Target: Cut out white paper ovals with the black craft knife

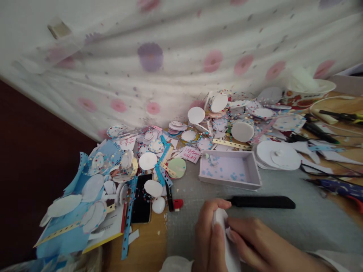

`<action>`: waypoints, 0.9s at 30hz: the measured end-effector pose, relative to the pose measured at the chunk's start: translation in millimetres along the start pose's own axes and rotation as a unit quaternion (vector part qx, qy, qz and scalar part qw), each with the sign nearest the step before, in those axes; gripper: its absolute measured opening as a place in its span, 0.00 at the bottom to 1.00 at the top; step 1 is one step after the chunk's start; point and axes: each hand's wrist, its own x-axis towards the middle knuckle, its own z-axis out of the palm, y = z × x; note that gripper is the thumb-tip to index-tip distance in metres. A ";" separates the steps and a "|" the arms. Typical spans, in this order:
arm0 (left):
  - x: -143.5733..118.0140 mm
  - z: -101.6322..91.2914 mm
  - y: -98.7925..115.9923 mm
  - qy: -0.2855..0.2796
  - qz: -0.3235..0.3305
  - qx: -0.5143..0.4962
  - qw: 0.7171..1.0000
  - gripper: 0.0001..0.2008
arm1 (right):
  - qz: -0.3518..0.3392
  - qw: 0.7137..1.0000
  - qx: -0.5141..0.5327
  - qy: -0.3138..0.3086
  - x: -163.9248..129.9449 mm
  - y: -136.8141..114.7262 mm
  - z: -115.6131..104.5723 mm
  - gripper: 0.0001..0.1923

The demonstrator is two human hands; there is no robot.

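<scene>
Nearby, shallow box [249,177] holds confetti specks; hands [227,238] pinch white paper [224,226].

Both hands meet low at centre, left hand [210,236] curled, right hand [261,243] pinching alongside.

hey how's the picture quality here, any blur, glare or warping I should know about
Head view: soft all over, the paper circles lack crisp edges; the hands, left hand and right hand pinching a white piece, are blurred at the bottom edge. Wide-angle warp tilts the curtain. Light is even, with slight washout on the bowl upper right; left corner is dark.
</scene>
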 end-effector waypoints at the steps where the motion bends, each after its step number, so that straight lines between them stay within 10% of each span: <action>1: -1.0 -1.5 0.8 0.020 0.039 0.024 0.999 0.23 | 0.016 0.999 0.024 0.014 -0.4 -1.4 -2.0 0.20; 9: 52.0 -68.6 65.6 0.088 0.250 0.205 0.942 0.22 | 0.053 0.974 -0.164 0.148 14.1 64.9 -43.8 0.24; 13: 100.4 -121.6 113.9 0.184 0.472 0.338 0.793 0.18 | 0.062 0.958 -0.215 0.179 21.3 103.2 -60.2 0.23; 17: 180.2 -174.7 158.1 0.344 0.530 0.396 0.667 0.24 | 0.043 0.954 -0.228 0.191 9.1 103.3 -59.3 0.19; 22: 252.7 -216.9 203.8 0.425 0.487 0.378 0.663 0.17 | -0.034 0.949 -0.231 0.210 -18.3 93.1 -47.1 0.13; 27: 261.6 -173.6 217.6 0.323 0.513 0.444 0.660 0.20 | 0.005 0.937 -0.221 0.269 -53.7 117.1 -30.4 0.14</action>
